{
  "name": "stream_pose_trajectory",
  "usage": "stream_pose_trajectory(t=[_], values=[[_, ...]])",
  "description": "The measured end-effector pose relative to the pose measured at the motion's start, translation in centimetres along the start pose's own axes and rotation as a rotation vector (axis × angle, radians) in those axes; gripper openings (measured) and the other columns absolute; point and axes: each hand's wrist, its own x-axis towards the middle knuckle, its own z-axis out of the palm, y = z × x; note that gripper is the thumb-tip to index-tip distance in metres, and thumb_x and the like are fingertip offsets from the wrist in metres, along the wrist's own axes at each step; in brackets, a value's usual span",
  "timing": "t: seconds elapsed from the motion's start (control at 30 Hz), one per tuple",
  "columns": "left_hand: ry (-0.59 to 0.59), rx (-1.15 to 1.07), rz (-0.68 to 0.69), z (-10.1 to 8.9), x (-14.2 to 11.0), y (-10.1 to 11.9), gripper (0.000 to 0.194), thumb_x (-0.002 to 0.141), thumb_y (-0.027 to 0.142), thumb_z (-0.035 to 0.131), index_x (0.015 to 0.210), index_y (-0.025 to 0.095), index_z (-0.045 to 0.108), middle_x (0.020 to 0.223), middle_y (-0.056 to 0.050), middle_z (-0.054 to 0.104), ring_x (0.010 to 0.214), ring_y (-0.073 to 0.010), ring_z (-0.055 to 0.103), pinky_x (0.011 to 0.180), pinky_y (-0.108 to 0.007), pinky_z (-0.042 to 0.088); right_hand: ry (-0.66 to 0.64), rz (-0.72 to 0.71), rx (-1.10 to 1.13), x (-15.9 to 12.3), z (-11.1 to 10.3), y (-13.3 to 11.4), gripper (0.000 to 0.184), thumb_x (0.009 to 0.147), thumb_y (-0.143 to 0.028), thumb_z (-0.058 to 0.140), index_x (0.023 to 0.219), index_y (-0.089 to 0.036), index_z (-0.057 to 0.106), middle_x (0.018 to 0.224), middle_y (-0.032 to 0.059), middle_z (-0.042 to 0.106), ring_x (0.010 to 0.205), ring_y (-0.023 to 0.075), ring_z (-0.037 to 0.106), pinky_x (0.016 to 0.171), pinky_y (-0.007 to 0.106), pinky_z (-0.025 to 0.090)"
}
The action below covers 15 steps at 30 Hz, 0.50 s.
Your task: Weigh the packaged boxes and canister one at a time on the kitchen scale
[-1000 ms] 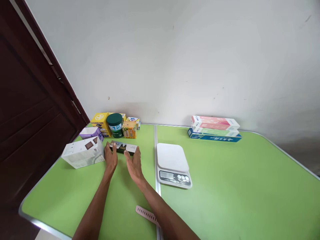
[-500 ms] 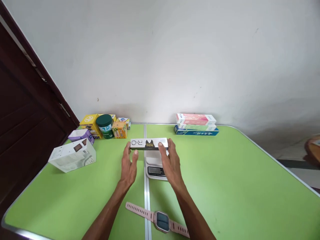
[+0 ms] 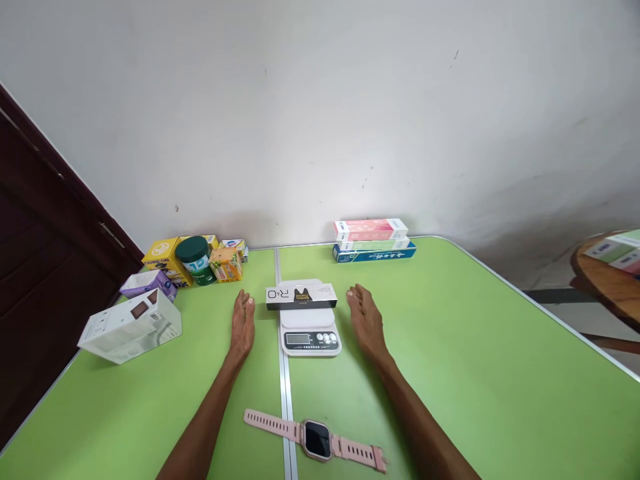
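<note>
A black-and-white toothpaste box lies crosswise on the white platform of a digital kitchen scale. Its ends stick out past the platform on both sides. My left hand rests to the left of the scale, fingers stretched out and holding nothing. On the other side my right hand is also stretched out, apart from the box. Nearer to me, between my forearms, a smartwatch with a pink strap lies flat on the table.
Back left stand a white box, a purple box, a green canister, an orange box and yellow boxes. Stacked toothpaste boxes lie near the wall. A wooden stool holds more boxes at right.
Both hands have let go of the black-and-white toothpaste box and moved apart, one to each side. The box has come down onto the scale. The view has shifted slightly.
</note>
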Motion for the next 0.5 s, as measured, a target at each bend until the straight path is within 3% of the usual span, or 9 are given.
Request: stream_pose_trajectory(t=[0.13,0.3,0.5], values=[[-0.010,-0.009,0.040,0.2,1.5,-1.5,0.095,0.093,0.083,0.044,0.155,0.011,0.041,0.149,-0.025,0.059,0.138,-0.0315,0.061,0.121,-0.049,0.044,-0.004,-0.122,-0.041,0.8,-0.2,2.1,0.087,0.090,-0.076,0.052,0.146,-0.009,0.056,0.144,0.0282,0.063,0.131,0.0379,0.064,0.114,0.059,0.047],[0.010,-0.033,0.047,0.4,1.5,-1.7,0.088,0.095,0.080,0.043,0.151,0.013,0.046,0.138,-0.021,0.067,0.125,-0.0280,0.070,0.114,-0.045,0.051,0.012,-0.127,-0.028,0.9,-0.3,2.6,0.077,0.093,-0.072,0.053,0.143,-0.014,0.058,0.141,0.0250,0.067,0.128,0.0359,0.067,0.116,0.059,0.045],[-0.005,-0.011,0.051,0.3,1.4,-1.5,0.080,0.097,0.077,0.044,0.144,0.013,0.055,0.137,-0.022,0.068,0.124,-0.0300,0.071,0.113,-0.048,0.052,0.013,-0.113,-0.008,0.9,-0.3,2.4,0.074,0.093,-0.071,0.055,0.141,-0.015,0.061,0.142,0.0242,0.067,0.129,0.0368,0.067,0.113,0.059,0.048]])
